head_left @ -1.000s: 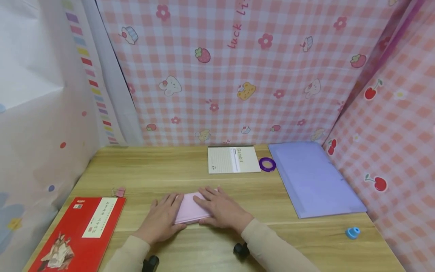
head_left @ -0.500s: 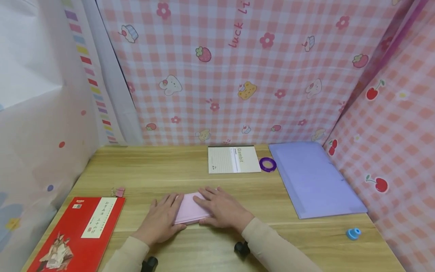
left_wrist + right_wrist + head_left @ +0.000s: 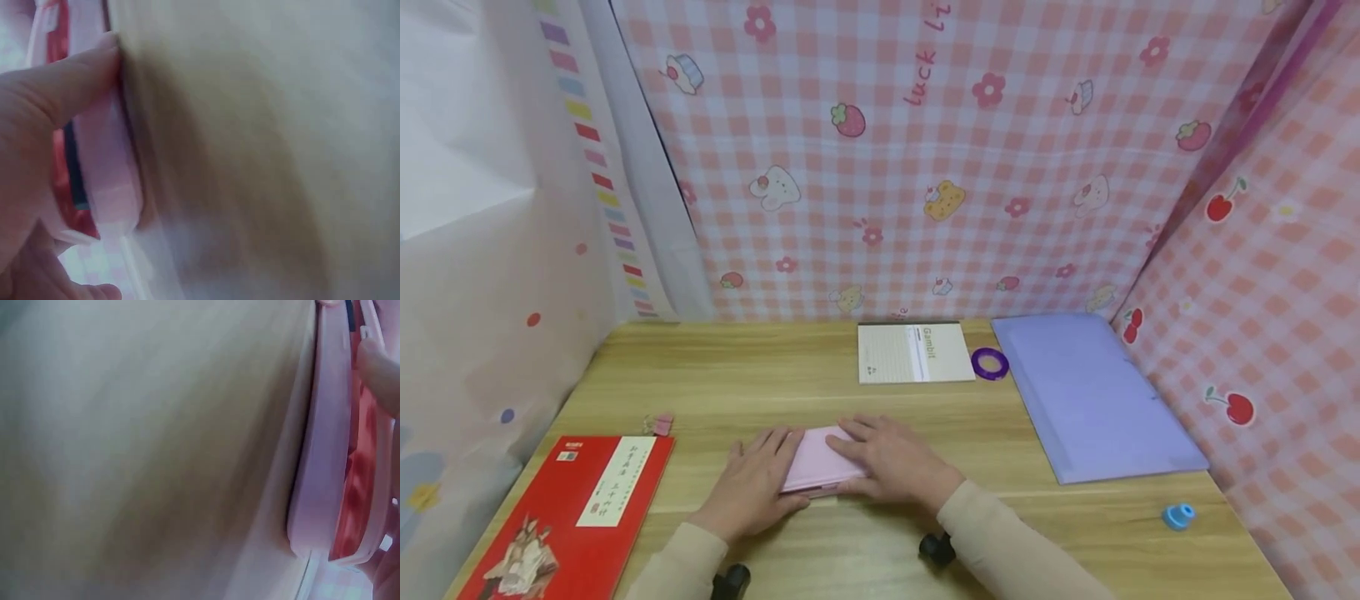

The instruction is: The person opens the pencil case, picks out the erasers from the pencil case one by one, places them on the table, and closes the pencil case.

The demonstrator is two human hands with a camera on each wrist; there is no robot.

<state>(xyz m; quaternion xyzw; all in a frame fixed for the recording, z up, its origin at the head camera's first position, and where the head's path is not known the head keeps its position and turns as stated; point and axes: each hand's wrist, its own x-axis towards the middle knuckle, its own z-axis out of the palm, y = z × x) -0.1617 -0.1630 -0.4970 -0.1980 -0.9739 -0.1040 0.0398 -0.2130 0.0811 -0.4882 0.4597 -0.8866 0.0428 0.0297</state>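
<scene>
Wood desk (image 3: 865,558), pink gingham cloth walls (image 3: 1000,150) w/ cartoons.

Both wrist views blurred; pink case (image 3: 815,465) half hidden under both hands' fingers (image 3: 850,437).

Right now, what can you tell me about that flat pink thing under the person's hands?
The pink case is a flat, pale pink, rectangular thing lying on the wooden table, near its front edge. It looks like smooth plastic with rounded corners. In the wrist views its edge shows two thin layers slightly apart, with something red between them. The left hand lies on its left end and the right hand on its right end, fingers fairly straight and flat on top. What is inside cannot be told.
</scene>
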